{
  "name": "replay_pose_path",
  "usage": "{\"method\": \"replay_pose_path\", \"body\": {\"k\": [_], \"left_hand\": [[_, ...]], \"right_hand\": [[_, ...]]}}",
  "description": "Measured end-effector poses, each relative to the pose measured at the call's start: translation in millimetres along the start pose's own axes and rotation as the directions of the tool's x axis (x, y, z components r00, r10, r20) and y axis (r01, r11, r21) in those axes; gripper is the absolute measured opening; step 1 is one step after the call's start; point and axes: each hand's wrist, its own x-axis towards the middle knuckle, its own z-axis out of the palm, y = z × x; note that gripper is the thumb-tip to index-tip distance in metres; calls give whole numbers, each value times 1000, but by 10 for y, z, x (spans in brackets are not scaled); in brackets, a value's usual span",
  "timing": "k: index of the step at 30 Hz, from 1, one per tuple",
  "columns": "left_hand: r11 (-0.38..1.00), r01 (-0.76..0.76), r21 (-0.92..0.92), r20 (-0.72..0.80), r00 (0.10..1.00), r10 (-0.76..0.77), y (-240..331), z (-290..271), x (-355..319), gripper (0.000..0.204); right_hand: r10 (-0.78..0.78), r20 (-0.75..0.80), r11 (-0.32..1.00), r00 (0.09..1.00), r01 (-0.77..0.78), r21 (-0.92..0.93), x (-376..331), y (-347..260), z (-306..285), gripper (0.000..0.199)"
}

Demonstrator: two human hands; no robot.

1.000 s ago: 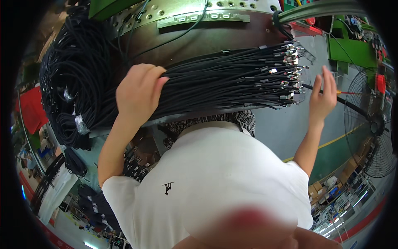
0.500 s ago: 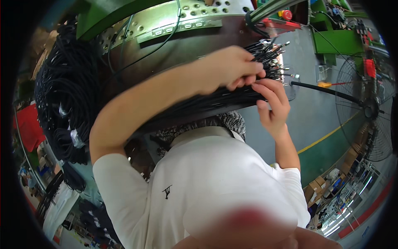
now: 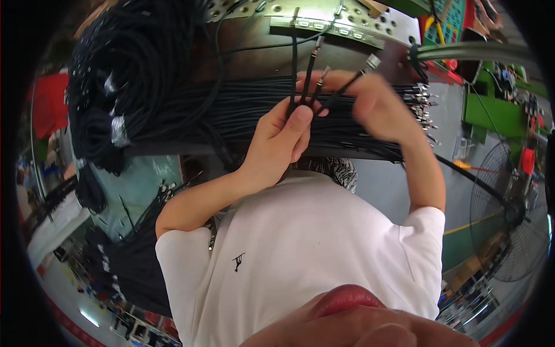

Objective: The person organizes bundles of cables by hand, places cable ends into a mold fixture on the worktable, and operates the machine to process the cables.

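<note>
Several black cables [image 3: 293,63] are gripped in my left hand [image 3: 283,130], thumb pressed over them. Their metal-tipped ends fan upward; the rightmost ends in a wider silver connector [image 3: 373,61]. To their right, my right hand [image 3: 378,110] is bent at the wrist and blurred. Its fingers reach toward and partly behind the fanned ends, so their grip is hidden. Beneath both hands, a thick bundle of black cables [image 3: 243,98] lies lengthwise on the dark bench, metal ends pointing right.
Coiled black cables [image 3: 139,63] are heaped at the left end of the bench. A perforated metal plate [image 3: 277,8] and a metal strip with slots [image 3: 324,29] run along the far side. On the right are a curved metal tube [image 3: 474,51] and a large fan [image 3: 509,214].
Both hands were together at the bundle's right-hand ends. Now the left hand has moved left with several cables fanned upright, and the right hand is beside them. The view has shifted.
</note>
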Motion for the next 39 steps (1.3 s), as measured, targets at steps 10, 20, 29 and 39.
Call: {"method": "replay_pose_path", "body": {"k": [10,20,29,39], "left_hand": [[996,56,-74,-85,994,-62,-31,-51,-64,38],[990,135,-45,-99,985,-139,-26,-56,-71,36],[965,122,-233,-72,987,-142,90,-155,-12,38],[937,248,-248,70,969,-238,93,-102,0,36]], "right_hand": [[-124,-185,691,975,-49,-721,59,552,-308,46],[-458,-24,329,889,144,-933,141,283,30,30],[-349,191,326,918,310,-893,136,283,79,23],[-324,247,257,913,337,-906,123,50,29,25]]}}
